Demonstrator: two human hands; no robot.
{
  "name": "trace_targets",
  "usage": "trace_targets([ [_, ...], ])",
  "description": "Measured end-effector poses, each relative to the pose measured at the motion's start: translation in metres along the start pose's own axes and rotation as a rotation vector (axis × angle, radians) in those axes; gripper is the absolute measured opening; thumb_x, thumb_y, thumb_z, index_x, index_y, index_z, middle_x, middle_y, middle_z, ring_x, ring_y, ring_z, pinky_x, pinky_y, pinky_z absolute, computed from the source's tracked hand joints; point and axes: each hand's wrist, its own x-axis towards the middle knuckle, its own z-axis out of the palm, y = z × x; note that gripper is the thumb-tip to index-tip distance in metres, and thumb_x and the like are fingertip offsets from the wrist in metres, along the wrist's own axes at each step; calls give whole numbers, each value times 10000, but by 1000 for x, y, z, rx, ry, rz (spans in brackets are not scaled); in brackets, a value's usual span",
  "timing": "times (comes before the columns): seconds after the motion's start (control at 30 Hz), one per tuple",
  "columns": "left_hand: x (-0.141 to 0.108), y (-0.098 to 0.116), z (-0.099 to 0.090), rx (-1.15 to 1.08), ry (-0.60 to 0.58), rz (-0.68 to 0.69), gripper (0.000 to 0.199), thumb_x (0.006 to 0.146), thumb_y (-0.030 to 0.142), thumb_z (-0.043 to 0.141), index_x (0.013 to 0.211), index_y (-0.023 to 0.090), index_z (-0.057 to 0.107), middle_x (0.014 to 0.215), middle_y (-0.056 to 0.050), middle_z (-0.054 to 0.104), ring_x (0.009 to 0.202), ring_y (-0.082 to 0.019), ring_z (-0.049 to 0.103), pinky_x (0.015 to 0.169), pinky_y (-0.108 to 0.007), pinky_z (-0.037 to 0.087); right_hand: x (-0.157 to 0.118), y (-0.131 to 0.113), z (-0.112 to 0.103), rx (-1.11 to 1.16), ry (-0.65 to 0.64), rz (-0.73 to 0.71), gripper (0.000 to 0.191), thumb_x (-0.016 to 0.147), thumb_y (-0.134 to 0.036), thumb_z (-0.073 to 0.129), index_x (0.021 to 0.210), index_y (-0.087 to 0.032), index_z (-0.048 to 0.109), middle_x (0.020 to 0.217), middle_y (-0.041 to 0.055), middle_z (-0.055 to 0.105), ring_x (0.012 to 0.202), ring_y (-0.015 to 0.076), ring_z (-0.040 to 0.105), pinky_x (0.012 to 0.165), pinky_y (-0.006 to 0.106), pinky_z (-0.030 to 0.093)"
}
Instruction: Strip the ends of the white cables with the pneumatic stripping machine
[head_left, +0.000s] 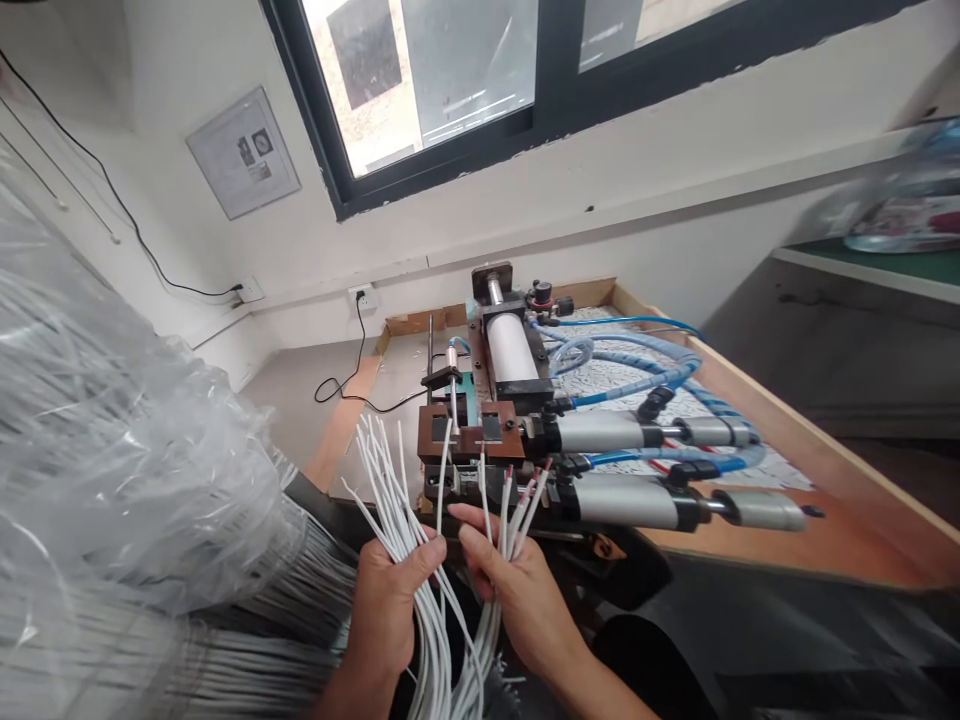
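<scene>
My left hand [394, 590] is closed around a bundle of white cables [386, 490] whose ends fan upward. One cable [444, 480] stands apart from that bundle, by my left thumb, its tip in front of the brown block [469, 432] of a pneumatic machine. In my right hand [517, 590] is a smaller bunch of white cables [517, 515], several with reddish tips. Both hands are side by side, thumbs nearly meeting, just in front of the machine. Below them the cables hang down together.
White and metal cylinders [607, 432] with blue hoses [637, 365] extend right on a wood-edged bench [825, 530]. Large plastic-wrapped cable bundles [187, 500] fill the left side. A green shelf [900, 268] is at the right, a window [465, 70] behind.
</scene>
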Motion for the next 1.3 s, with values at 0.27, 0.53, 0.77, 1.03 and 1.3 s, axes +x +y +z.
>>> trace_targets([
  [0.27,1,-2,-1,-13,29,-85,202,604,292,671,674,108,624,566,-24,605,504,-103,517,516,-217,390,6,0,2,58,34,12,320,628,-429,630,646,-111,598,508,-16,479,435,41,337,410,167,227],
  [0.53,5,10,-2,-130,143,-234,262,595,261,674,786,96,605,615,-41,607,539,-156,588,539,-270,467,13,9,0,106,94,47,311,641,-397,626,617,-91,578,480,-27,448,393,15,294,387,155,162],
  [0.77,7,7,-6,-167,140,-219,312,560,217,698,825,111,572,592,-8,587,503,-139,574,512,-263,466,17,7,2,137,144,130,282,623,-356,635,624,-80,576,443,-45,407,357,6,260,373,150,135],
  [1.03,9,4,-10,-194,183,-148,297,542,224,712,767,124,548,558,1,588,475,-126,555,481,-242,445,15,3,3,94,113,148,285,622,-372,632,624,-93,577,460,-46,386,393,23,272,395,157,160],
  [1.3,9,3,-7,-71,29,23,178,609,272,666,695,123,621,589,1,601,581,-109,534,601,-215,410,-1,10,-2,-131,-124,79,353,576,-439,665,704,-110,638,547,-17,438,525,71,315,505,199,264],
])
